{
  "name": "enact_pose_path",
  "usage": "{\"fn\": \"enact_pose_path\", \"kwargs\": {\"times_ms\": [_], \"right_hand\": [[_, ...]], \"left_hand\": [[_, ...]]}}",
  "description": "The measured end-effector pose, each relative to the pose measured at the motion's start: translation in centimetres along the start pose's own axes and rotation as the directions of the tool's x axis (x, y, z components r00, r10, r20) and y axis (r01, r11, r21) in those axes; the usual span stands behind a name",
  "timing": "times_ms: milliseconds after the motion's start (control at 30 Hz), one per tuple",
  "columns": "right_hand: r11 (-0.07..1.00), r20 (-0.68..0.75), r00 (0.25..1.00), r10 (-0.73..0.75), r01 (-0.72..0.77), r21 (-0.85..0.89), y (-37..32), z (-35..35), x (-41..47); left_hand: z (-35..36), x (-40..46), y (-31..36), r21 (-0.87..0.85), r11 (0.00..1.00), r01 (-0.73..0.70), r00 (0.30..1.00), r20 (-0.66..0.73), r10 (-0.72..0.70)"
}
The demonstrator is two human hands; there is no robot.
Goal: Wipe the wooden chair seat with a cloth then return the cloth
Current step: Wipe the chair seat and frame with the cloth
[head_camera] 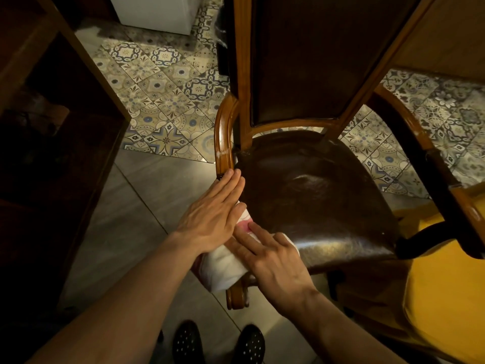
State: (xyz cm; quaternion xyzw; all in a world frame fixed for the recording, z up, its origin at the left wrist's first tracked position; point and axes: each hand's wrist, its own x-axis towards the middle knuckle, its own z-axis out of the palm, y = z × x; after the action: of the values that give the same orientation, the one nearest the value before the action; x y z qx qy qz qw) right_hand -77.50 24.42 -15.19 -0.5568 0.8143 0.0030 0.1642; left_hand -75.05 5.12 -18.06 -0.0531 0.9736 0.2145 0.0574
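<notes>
A wooden armchair with a dark brown seat [320,203] stands in front of me, its tall back rising at the top. A white cloth with a pink patch [225,266] is draped over the chair's left armrest [223,143] near its front end. My left hand [212,219] lies flat on the cloth, fingers together and pointing up along the armrest. My right hand [273,261] presses flat on the cloth from the seat side, fingers pointing up and left. Most of the cloth is hidden under both hands.
A dark wooden piece of furniture [52,127] stands close on the left. A yellow surface [446,285] sits at the lower right beside the right armrest [430,158]. Patterned tiles [162,95] and plain grey tiles cover the floor. My dark dotted shoes [217,342] show below.
</notes>
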Motion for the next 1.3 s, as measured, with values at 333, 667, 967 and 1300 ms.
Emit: {"fn": "enact_pose_path", "kwargs": {"times_ms": [333, 667, 967, 1300], "right_hand": [[0.951, -0.079, 0.997, -0.006, 0.030, 0.309, 2.5, -2.4, -2.4], [0.852, -0.378, 0.791, 0.482, -0.322, 0.412, 12.3, -8.3, -3.1], [0.836, -0.435, 0.784, 0.443, -0.185, 0.517, 10.8, -10.8, 7.4], [0.972, 0.072, 0.988, -0.137, 0.148, -0.182, 8.3, -6.4, 14.3]], "left_hand": [[0.6, -1.1, -0.5, -0.002, 0.999, 0.036, 0.997, 0.061, -0.036], [1.6, -0.9, -0.2, 0.000, 0.994, 0.107, 0.994, 0.027, -0.107], [2.8, -1.1, 1.1, 0.084, 0.987, 0.136, 0.987, -0.099, -0.128], [3.4, -1.2, 0.9, 0.003, 0.984, 0.178, 0.976, -0.131, -0.176]]}}
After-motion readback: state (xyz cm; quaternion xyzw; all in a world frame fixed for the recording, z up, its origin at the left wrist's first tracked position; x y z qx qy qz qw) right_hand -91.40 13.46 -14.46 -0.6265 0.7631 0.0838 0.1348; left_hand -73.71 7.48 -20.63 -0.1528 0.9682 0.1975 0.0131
